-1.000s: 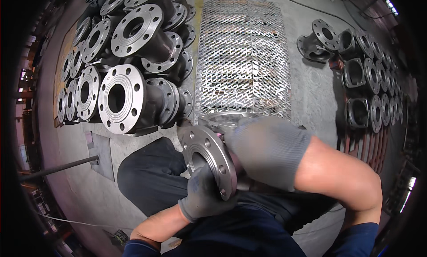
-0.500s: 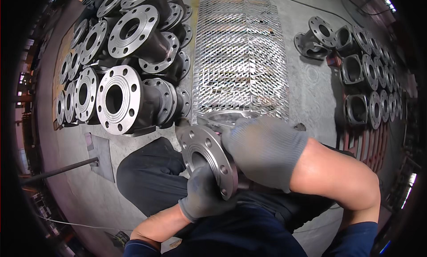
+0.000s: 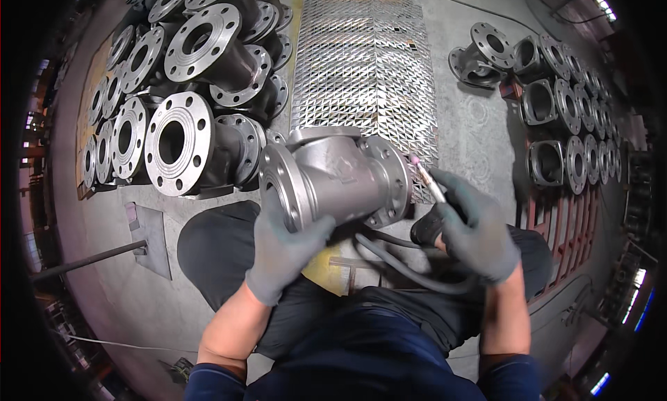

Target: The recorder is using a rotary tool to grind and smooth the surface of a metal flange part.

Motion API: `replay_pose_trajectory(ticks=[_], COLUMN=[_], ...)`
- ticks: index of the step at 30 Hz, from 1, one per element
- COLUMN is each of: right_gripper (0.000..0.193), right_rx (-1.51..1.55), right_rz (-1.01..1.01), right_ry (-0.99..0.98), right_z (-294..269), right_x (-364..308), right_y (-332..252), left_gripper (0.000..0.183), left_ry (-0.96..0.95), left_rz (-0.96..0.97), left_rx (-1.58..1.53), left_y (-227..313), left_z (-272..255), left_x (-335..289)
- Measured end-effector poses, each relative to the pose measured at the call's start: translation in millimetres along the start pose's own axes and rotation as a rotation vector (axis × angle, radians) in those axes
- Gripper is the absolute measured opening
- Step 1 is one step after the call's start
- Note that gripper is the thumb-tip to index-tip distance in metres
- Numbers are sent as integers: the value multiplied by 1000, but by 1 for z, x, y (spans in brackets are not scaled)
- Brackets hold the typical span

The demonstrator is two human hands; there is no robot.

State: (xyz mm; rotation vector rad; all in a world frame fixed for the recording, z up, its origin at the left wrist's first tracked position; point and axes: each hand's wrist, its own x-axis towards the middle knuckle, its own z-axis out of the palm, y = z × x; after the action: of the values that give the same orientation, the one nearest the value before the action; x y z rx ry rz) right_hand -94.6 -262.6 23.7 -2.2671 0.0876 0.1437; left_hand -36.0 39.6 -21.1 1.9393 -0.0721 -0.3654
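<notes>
Grey flr (image 3: 479, 120); flanged casting (image 3: 340, 179), L end in L grip (image 3: 281, 252).

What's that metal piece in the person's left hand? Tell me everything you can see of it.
The metal piece is a stout, dull grey hollow tube, apparently cast. Round flanges with bolt holes ring both ends, and a rimmed branch points away from the person. A raised mark shows on it. It lies sideways at the mesh sheet's near end; its underside is hidden. The left hand grips its left end.
</notes>
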Motion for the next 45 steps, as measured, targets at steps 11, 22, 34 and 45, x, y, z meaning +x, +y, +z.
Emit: replay_pose_trajectory(ticks=[11, 22, 34, 45], right_gripper=[58, 55, 53, 55], right_rx=[81, 21, 21, -117], right_rz=[10, 139, 170, 222], right_ry=[86, 83, 89, 27], right_z=[82, 89, 91, 84], right_x=[-46, -8, -5, -5], right_y=[36, 36, 36, 38], left_gripper=[49, 47, 51, 54], left_ry=[7, 4, 0, -38], left_rz=[-291, -139, -175, -216], left_rx=[-492, -544, -618, -578], left_y=[30, 29, 30, 31], left_z=[5, 18, 15, 12], left_x=[14, 12, 11, 12])
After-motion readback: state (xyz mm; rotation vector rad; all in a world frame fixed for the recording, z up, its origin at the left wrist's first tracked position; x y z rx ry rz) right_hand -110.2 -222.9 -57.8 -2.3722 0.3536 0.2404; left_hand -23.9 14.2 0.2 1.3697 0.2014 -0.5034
